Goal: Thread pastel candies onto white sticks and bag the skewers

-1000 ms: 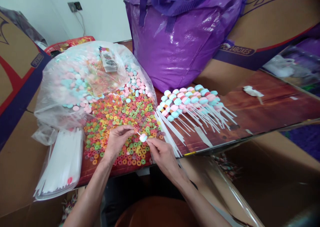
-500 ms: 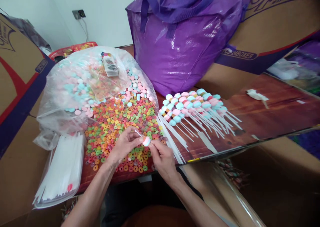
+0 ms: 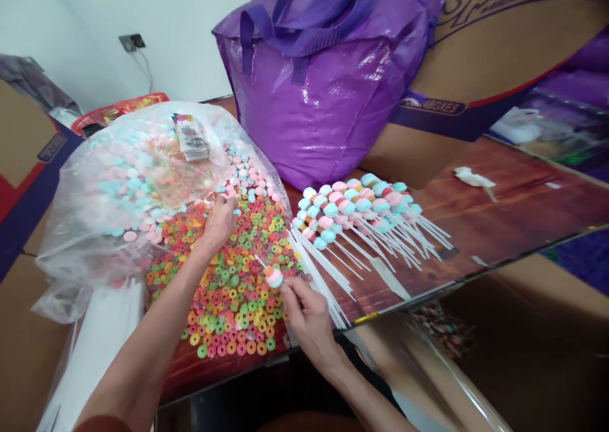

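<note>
My right hand (image 3: 308,308) pinches a candy skewer (image 3: 273,276) near the front of the table. Its white stick pokes out at the upper left, and an orange piece and a pink, white and blue piece are threaded on it. Farther off, my left hand (image 3: 221,221) is at the back of a heap of colourful ring candies (image 3: 233,292), its fingers curled down beside a blue candy. What its fingertips grip is hidden. Behind it, pink and blue round candies (image 3: 252,172) spill from a clear plastic bag (image 3: 71,210).
Several finished candy skewers (image 3: 352,203) lie stacked at the right, alongside loose white sticks (image 3: 318,280). More white sticks (image 3: 99,343) lie in a pack at the left. A purple bag (image 3: 318,102) and cardboard boxes (image 3: 428,146) stand behind. A crumpled white scrap (image 3: 473,177) lies at right.
My left hand has left the skewer and moved away to the back of the ring heap. My right hand keeps hold of the skewer. The camera view has shifted slightly.
</note>
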Demonstrator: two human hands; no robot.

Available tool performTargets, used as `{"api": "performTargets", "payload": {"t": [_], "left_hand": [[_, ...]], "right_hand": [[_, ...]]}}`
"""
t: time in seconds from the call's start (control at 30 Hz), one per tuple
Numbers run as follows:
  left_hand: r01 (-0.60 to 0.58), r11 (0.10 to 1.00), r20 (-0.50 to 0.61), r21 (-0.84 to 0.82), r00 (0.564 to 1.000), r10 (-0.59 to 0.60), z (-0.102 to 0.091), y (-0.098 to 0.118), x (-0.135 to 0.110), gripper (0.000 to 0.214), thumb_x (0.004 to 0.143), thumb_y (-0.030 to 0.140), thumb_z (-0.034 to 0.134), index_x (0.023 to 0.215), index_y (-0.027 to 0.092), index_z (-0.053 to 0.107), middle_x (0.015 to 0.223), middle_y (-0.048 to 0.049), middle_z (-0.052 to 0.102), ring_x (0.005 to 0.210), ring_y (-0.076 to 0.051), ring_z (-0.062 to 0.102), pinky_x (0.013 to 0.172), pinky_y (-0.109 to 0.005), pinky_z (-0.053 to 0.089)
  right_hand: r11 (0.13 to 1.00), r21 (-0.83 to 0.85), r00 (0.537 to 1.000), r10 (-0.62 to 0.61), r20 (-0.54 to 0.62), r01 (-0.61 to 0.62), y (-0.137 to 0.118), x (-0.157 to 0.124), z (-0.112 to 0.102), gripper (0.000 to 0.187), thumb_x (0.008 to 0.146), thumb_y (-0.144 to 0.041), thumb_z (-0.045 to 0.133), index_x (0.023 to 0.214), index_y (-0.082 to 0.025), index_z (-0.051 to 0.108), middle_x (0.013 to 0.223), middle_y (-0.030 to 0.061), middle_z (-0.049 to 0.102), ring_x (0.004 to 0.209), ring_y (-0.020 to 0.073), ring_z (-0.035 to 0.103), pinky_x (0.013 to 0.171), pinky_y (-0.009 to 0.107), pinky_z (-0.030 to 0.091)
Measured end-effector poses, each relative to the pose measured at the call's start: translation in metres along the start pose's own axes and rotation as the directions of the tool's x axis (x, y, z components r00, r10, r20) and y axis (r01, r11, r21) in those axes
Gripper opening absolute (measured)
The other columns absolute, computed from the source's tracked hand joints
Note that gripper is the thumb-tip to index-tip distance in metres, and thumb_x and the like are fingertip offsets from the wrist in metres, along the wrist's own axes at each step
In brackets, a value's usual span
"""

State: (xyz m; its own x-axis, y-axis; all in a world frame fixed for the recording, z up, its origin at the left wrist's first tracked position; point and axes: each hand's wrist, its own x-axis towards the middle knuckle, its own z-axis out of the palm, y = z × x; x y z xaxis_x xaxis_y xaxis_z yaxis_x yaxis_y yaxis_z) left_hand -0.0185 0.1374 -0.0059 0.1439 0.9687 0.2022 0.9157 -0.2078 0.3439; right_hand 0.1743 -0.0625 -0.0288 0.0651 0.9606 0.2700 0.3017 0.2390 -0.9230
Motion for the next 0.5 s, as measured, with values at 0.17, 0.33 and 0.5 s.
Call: {"api": "performTargets", "payload": {"t": [0.17, 0.33, 0.5], "left_hand": [[0.060, 0.963, -0.043, -0.261, 0.996, -0.074, 0.001, 0.004, 0.007, 0.022, 0.078, 0.017, 0.057, 0.100, 0.017, 0.059, 0.081, -0.0025, 0.060, 0.072, -0.018, 0.056, 0.073, -0.031, 0.046], [0.051, 0.933, 0.007, -0.356, 0.999, -0.052, 0.015, 0.026, 0.040, 0.017, 0.078, 0.018, 0.059, 0.094, 0.016, 0.064, 0.087, -0.0053, 0.064, 0.081, -0.019, 0.060, 0.079, -0.031, 0.047], [0.092, 0.981, 0.011, -0.170, 0.996, -0.091, 0.030, 0.037, 0.048, 0.020, 0.075, 0.008, 0.057, 0.093, 0.016, 0.064, 0.097, -0.0121, 0.062, 0.099, -0.028, 0.058, 0.089, -0.039, 0.045]], "right_hand": [[1.000, -0.016, 1.000, -0.017, 0.003, 0.017, -0.001, 0.002, -0.002, 0.021, 0.098, -0.023, 0.046, 0.082, -0.019, 0.059, 0.065, -0.0031, 0.052, 0.056, 0.0099, 0.047, 0.054, 0.021, 0.037], [0.999, -0.052, 1.000, -0.014, 0.024, 0.015, -0.002, 0.002, -0.002, 0.022, 0.098, -0.022, 0.046, 0.080, -0.019, 0.059, 0.064, -0.0027, 0.051, 0.054, 0.0101, 0.046, 0.051, 0.021, 0.036], [0.998, -0.056, 1.000, -0.031, 0.005, 0.031, -0.003, 0.004, -0.002, 0.021, 0.098, -0.021, 0.047, 0.082, -0.019, 0.060, 0.064, -0.0030, 0.052, 0.053, 0.0098, 0.045, 0.051, 0.021, 0.036]]}}
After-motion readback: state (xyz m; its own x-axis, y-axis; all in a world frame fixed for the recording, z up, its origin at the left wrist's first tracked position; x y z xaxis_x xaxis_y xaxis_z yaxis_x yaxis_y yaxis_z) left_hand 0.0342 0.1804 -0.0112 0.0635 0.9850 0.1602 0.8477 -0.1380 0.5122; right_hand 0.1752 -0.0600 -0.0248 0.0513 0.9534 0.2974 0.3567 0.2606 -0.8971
